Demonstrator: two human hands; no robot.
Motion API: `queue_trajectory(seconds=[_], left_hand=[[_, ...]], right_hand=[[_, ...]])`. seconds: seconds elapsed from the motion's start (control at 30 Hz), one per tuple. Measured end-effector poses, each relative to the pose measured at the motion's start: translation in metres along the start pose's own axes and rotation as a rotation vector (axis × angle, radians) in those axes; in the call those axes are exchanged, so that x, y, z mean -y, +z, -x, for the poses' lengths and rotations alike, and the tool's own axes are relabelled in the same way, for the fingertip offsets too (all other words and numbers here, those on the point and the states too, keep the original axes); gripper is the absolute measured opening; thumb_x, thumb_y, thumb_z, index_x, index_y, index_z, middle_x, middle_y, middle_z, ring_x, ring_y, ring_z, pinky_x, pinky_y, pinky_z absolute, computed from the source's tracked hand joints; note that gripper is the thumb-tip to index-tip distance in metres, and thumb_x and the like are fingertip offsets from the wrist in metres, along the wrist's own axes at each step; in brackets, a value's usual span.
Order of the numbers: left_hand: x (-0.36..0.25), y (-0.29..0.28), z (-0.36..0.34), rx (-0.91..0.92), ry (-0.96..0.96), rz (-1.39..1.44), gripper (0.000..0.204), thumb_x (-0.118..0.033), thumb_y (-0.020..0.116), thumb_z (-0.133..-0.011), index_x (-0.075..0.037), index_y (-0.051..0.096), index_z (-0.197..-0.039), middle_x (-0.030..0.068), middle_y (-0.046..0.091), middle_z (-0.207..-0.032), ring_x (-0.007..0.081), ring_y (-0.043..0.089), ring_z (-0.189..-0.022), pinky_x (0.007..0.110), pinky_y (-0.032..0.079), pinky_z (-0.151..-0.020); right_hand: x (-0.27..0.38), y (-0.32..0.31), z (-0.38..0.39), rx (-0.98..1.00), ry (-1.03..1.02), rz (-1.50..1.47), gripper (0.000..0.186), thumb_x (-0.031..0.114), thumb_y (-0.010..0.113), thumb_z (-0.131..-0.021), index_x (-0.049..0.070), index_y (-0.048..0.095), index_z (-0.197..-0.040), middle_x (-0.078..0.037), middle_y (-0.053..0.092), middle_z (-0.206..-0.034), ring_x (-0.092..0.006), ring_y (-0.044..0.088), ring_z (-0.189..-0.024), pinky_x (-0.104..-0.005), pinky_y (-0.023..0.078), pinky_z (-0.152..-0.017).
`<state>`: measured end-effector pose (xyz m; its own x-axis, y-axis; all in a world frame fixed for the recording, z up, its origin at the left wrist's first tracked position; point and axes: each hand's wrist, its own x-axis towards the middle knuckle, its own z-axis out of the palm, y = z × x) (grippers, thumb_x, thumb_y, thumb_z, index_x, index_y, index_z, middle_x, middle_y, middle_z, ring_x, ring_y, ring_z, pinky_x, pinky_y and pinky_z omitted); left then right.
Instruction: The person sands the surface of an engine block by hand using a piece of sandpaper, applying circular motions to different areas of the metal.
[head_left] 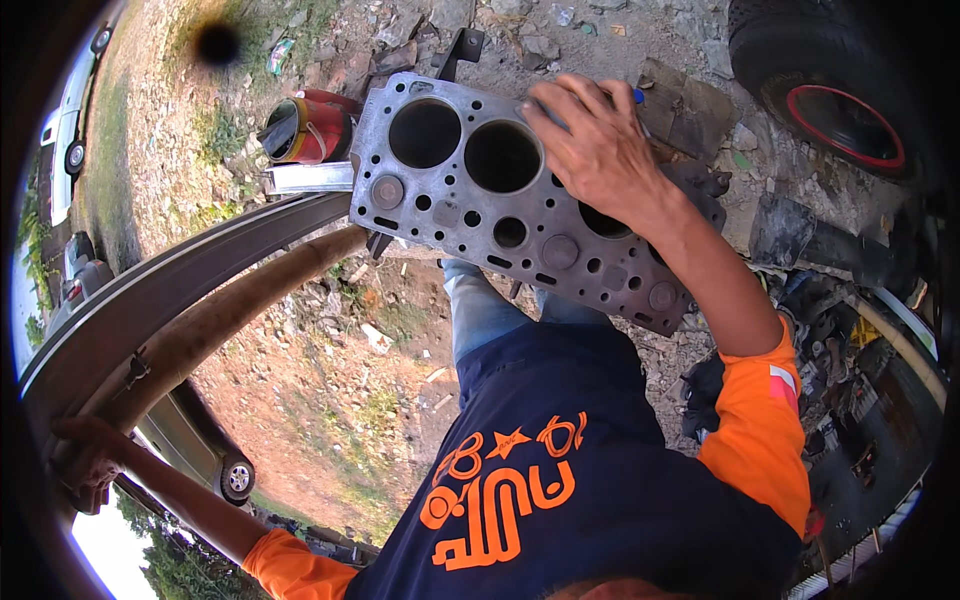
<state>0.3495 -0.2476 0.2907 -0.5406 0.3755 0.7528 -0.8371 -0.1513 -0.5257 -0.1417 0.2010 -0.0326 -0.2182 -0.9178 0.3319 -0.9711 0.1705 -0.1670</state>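
A grey metal engine block [455,190] with large round cylinder bores and many smaller holes lies with its flat face up in front of me. My right hand [595,135] rests on its far edge beside the middle bore, palm down, fingers bent and spread apart. Under the palm the surface is hidden. Out at the far left, my left hand [92,455] is closed round a thick brown pole [230,305]; its fingers are partly in shadow.
A red and yellow bucket [315,130] stands left of the block. A long dark beam [200,250] runs beside the pole. At the upper right lies a tyre [780,80] with a red-rimmed wheel. Dark metal parts [830,350] are heaped at the right. Rubble covers the ground.
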Motion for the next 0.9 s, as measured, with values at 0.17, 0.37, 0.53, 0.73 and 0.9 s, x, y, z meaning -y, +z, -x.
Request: queue_trajectory(seconds=[0.17, 0.37, 0.53, 0.73, 0.9], left_hand=[[0.001, 0.002, -0.004, -0.030, 0.011, 0.004, 0.064, -0.062, 0.069, -0.093, -0.009, 0.063, -0.126, 0.0238, 0.060, -0.120, 0.0427, 0.053, -0.112, 0.060, 0.040, -0.093], [-0.009, 0.005, -0.007, -0.062, 0.026, 0.013, 0.061, -0.060, 0.067, -0.095, -0.007, 0.064, -0.125, 0.0239, 0.061, -0.119, 0.0437, 0.055, -0.112, 0.060, 0.042, -0.093], [-0.017, 0.007, -0.008, -0.085, 0.051, 0.041, 0.060, -0.059, 0.065, -0.097, -0.005, 0.065, -0.124, 0.0241, 0.063, -0.118, 0.0444, 0.056, -0.111, 0.061, 0.043, -0.093], [-0.011, 0.009, -0.015, -0.105, 0.074, 0.045, 0.058, -0.056, 0.063, -0.100, -0.004, 0.066, -0.123, 0.0242, 0.064, -0.117, 0.0454, 0.058, -0.110, 0.061, 0.045, -0.093], [-0.013, 0.012, -0.012, -0.123, 0.080, 0.038, 0.056, -0.055, 0.062, -0.102, -0.002, 0.066, -0.122, 0.0244, 0.065, -0.116, 0.0462, 0.060, -0.109, 0.061, 0.047, -0.093]], right_hand=[[-0.008, 0.003, -0.001, -0.047, -0.088, 0.000, 0.024, 0.013, 0.069, -0.090, 0.005, 0.075, -0.112, -0.005, 0.062, -0.129, -0.0193, 0.052, -0.132, -0.0479, 0.034, -0.108], [-0.013, 0.008, -0.010, -0.075, -0.091, -0.082, 0.021, 0.010, 0.072, -0.086, 0.007, 0.079, -0.106, -0.004, 0.064, -0.131, -0.0189, 0.056, -0.128, -0.0478, 0.035, -0.108], [-0.018, 0.012, -0.007, -0.136, -0.040, -0.095, 0.023, 0.010, 0.075, -0.084, 0.010, 0.080, -0.106, -0.005, 0.065, -0.131, -0.0191, 0.057, -0.128, -0.0476, 0.035, -0.108], [-0.012, 0.013, 0.000, -0.098, -0.067, -0.015, 0.019, 0.008, 0.068, -0.089, 0.011, 0.079, -0.105, -0.005, 0.063, -0.133, -0.0185, 0.054, -0.132, -0.0478, 0.034, -0.110], [-0.008, 0.018, -0.015, -0.099, -0.065, -0.021, 0.025, 0.009, 0.068, -0.091, 0.013, 0.079, -0.113, -0.005, 0.063, -0.132, -0.0191, 0.054, -0.132, -0.0455, 0.034, -0.109]])
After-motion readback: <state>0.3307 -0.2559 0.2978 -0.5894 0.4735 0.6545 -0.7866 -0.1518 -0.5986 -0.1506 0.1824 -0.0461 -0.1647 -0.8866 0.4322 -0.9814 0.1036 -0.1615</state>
